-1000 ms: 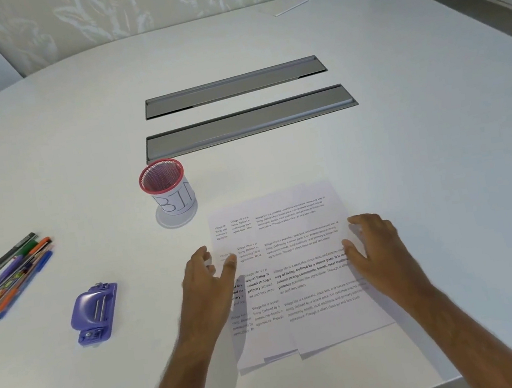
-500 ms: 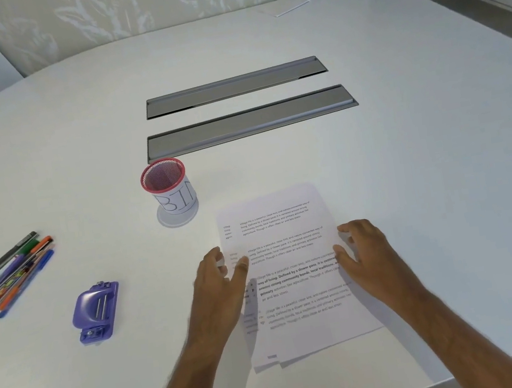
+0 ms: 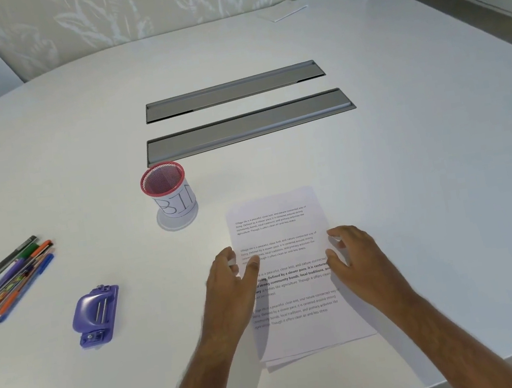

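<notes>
A stack of printed white sheets [image 3: 280, 223] lies on the white table [image 3: 409, 172] in front of me. My left hand [image 3: 230, 279] rests against the stack's left edge, its thumb lying on the paper. My right hand [image 3: 355, 255] presses against the right edge with fingers loosely bent. The sheets sit nearly squared, with only thin slivers of the lower ones showing at the near edge.
A red mesh cup [image 3: 169, 193] labelled BIN stands left of the paper. A purple hole punch [image 3: 95, 315] and several coloured pens [image 3: 7, 281] lie at the left. Two grey cable troughs [image 3: 249, 129] run across the middle. A white pad [image 3: 283, 10] lies far back.
Both hands have moved toward each other, pushing the spread sheets together. The fanned pages have gathered into one nearly aligned stack.
</notes>
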The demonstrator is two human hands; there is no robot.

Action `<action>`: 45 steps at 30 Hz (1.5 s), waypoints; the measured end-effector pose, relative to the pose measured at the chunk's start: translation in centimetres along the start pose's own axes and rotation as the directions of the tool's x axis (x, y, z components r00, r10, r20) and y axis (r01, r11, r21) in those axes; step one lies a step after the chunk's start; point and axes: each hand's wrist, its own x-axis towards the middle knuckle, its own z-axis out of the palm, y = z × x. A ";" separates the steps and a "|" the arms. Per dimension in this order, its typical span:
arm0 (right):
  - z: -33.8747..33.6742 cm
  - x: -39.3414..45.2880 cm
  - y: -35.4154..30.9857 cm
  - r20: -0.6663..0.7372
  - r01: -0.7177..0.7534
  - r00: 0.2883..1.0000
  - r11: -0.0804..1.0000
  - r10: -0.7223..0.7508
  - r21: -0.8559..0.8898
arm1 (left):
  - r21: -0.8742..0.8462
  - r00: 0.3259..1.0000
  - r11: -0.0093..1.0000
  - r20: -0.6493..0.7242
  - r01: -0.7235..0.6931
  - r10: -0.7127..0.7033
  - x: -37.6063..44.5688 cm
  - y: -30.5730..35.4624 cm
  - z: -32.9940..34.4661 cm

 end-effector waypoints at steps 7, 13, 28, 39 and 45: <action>0.0 -0.1 -0.2 -0.011 -0.033 0.999 0.999 0.033 0.039 | -0.283 0.992 0.951 0.029 0.125 -0.122 0.7 1.0 0.0; 0.0 -0.3 -0.5 0.004 -0.037 0.999 0.998 0.037 0.057 | -0.427 0.976 0.877 0.101 0.218 -0.194 1.2 1.9 0.5; 0.2 -0.4 -0.8 0.003 -0.031 1.000 0.997 0.031 0.067 | -0.403 0.959 0.881 0.228 0.249 -0.167 2.2 2.4 0.2; -1.0 3.0 -1.8 0.045 -0.224 0.966 0.742 0.253 0.632 | -0.318 0.970 0.948 0.223 -0.022 0.097 2.0 3.4 -3.4; -3.6 4.3 -6.4 0.162 -0.137 0.987 0.488 -0.008 0.862 | -0.446 0.950 0.886 0.203 -0.126 0.237 1.3 5.8 -5.9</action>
